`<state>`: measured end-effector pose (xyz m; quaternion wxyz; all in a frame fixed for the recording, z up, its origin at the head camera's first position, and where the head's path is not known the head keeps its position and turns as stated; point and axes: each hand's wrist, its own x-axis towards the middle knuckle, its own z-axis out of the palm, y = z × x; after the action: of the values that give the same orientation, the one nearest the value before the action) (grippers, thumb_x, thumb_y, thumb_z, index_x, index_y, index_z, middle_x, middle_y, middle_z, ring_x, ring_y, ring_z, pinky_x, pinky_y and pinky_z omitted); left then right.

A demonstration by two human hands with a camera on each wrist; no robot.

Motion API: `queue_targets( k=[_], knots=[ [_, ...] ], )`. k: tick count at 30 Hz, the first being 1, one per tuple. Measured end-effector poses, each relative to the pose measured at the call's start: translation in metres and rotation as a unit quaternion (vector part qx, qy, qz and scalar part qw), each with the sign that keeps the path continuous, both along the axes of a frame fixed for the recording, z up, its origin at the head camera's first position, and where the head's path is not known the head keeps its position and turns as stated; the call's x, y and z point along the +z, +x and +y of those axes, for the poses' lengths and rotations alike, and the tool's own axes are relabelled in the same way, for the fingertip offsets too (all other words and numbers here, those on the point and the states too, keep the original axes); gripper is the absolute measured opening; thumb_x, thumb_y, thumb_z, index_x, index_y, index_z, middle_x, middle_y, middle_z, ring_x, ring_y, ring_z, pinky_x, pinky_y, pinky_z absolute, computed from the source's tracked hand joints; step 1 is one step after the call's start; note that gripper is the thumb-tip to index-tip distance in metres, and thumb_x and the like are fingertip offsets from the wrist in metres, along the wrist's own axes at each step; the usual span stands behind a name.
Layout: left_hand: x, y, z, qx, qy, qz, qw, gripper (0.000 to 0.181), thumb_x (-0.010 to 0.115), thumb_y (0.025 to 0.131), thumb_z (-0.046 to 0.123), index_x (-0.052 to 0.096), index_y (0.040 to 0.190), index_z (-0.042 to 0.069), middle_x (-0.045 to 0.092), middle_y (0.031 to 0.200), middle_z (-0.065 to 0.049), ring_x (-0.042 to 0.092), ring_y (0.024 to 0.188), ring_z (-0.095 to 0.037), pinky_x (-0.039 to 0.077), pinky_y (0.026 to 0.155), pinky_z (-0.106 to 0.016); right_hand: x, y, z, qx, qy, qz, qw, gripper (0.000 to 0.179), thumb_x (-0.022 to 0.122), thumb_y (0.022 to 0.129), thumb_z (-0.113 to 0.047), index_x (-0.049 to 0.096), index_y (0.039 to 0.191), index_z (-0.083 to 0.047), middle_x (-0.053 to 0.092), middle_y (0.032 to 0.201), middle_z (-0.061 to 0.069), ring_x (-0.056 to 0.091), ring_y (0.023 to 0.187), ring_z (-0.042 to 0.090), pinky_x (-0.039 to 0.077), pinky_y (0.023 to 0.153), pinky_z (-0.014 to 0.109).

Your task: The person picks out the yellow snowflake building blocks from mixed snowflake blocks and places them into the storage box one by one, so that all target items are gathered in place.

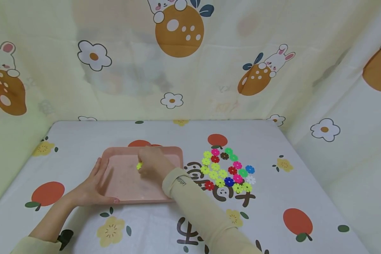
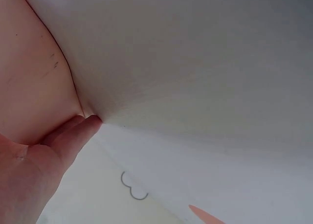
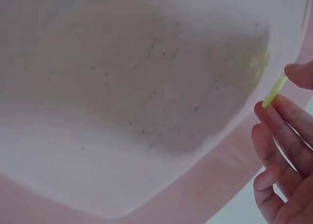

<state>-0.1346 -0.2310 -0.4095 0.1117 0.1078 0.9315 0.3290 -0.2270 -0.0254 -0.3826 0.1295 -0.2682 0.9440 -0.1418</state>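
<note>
A pink rectangular tray (image 1: pixel 133 192) lies on the table left of centre. My left hand (image 1: pixel 90 187) rests against its left side with straight fingers, the thumb along the front edge near the corner; the left wrist view shows those fingers (image 2: pixel 73 138) lying along the tray's outer wall. Over the tray, my right hand (image 1: pixel 153 162) pinches a small yellow-green flower-shaped disc (image 1: pixel 139 165) between thumb and fingertips. Seen edge-on in the right wrist view, the thin disc (image 3: pixel 275 90) sits above the tray's inner floor, which has dark specks.
Several loose flower-shaped discs in yellow, red, pink, green, blue, white and brown, among them a dark blue one (image 1: pixel 229 181), lie spread right of the tray. The patterned tablecloth (image 1: pixel 260 225) carries printed fruit and flowers. A patterned curtain (image 1: pixel 127 81) hangs behind the table.
</note>
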Motion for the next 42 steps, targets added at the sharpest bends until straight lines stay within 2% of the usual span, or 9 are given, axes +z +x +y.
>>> queue_targets(
  k=[3,6,11,21,24,29,31,36,42],
  knots=[
    [-0.001,0.0,0.0,0.0,0.0,-0.001,1.0,0.13,0.081,0.06,0.044,-0.012,0.146,0.015,-0.018,0.147,-0.024,0.002,0.13,-0.052,0.027,0.089,-0.069,-0.004,-0.001,-0.003,0.0,0.013,0.0,0.9999,0.023,0.071,0.073,-0.011,0.05,0.063,-0.012,0.033,0.053,-0.002,0.036,0.052,0.012,0.033,0.048,0.021],
    [-0.002,0.0,0.0,0.0,-0.003,0.001,1.0,0.13,0.081,0.06,0.044,-0.012,0.146,0.015,-0.018,0.147,-0.024,0.002,0.13,-0.052,0.027,0.089,-0.069,-0.008,-0.005,-0.006,0.018,0.045,0.027,0.9985,0.025,0.072,0.073,-0.015,0.05,0.061,-0.013,0.034,0.053,-0.004,0.035,0.054,0.011,0.032,0.049,0.021],
    [-0.001,-0.001,-0.001,-0.002,-0.01,0.005,0.9999,0.13,0.082,0.06,0.045,-0.012,0.146,0.015,-0.017,0.147,-0.024,0.003,0.13,-0.052,0.027,0.09,-0.069,-0.013,-0.011,-0.011,0.049,0.099,0.075,0.9911,0.022,0.072,0.074,-0.021,0.054,0.063,-0.014,0.044,0.058,-0.005,0.04,0.06,0.01,0.036,0.054,0.021],
    [-0.003,-0.001,-0.002,-0.006,-0.007,0.011,0.9999,0.13,0.082,0.06,0.045,-0.011,0.146,0.014,-0.017,0.147,-0.025,0.003,0.129,-0.053,0.027,0.089,-0.07,-0.013,-0.011,-0.017,0.065,0.144,0.095,0.9829,0.014,0.072,0.078,-0.021,0.061,0.073,-0.014,0.054,0.066,-0.006,0.045,0.065,0.009,0.041,0.059,0.019],
    [-0.003,-0.002,-0.002,-0.007,-0.008,0.014,0.9998,0.13,0.082,0.06,0.045,-0.011,0.146,0.014,-0.016,0.147,-0.025,0.005,0.129,-0.053,0.027,0.089,-0.069,-0.014,-0.012,-0.017,0.063,0.137,0.097,0.9838,0.014,0.072,0.077,-0.02,0.061,0.07,-0.015,0.051,0.062,-0.006,0.044,0.063,0.009,0.039,0.058,0.02],
    [-0.003,-0.002,-0.002,-0.005,-0.007,0.016,0.9998,0.13,0.082,0.06,0.045,-0.011,0.146,0.013,-0.016,0.147,-0.026,0.006,0.129,-0.054,0.028,0.088,-0.069,-0.009,-0.012,-0.011,0.043,0.089,0.067,0.9928,0.01,0.072,0.077,-0.019,0.065,0.073,-0.014,0.051,0.062,-0.006,0.044,0.062,0.009,0.039,0.056,0.02],
    [-0.002,-0.002,-0.002,-0.004,-0.008,0.016,0.9998,0.13,0.082,0.06,0.045,-0.011,0.146,0.013,-0.016,0.147,-0.026,0.005,0.129,-0.054,0.028,0.088,-0.069,-0.005,-0.012,-0.008,0.042,0.075,0.061,0.9945,0.009,0.072,0.078,-0.021,0.068,0.082,-0.014,0.057,0.07,-0.007,0.048,0.066,0.009,0.042,0.06,0.02],
    [-0.002,-0.002,-0.001,-0.003,-0.01,0.017,0.9998,0.13,0.081,0.06,0.045,-0.011,0.146,0.012,-0.015,0.147,-0.026,0.005,0.129,-0.054,0.028,0.088,-0.069,0.005,-0.012,-0.002,0.037,0.062,0.037,0.9967,0.026,0.072,0.08,-0.027,0.068,0.102,-0.015,0.064,0.095,-0.007,0.055,0.085,0.009,0.046,0.075,0.021],
    [-0.001,-0.002,0.0,-0.003,-0.005,0.018,0.9998,0.13,0.082,0.06,0.044,-0.011,0.146,0.011,-0.015,0.147,-0.026,0.006,0.128,-0.054,0.028,0.088,-0.069,0.013,-0.009,0.007,0.042,0.038,0.024,0.9981,0.033,0.073,0.078,-0.029,0.067,0.106,-0.012,0.063,0.101,-0.003,0.055,0.088,0.009,0.045,0.077,0.022]
  ],
)
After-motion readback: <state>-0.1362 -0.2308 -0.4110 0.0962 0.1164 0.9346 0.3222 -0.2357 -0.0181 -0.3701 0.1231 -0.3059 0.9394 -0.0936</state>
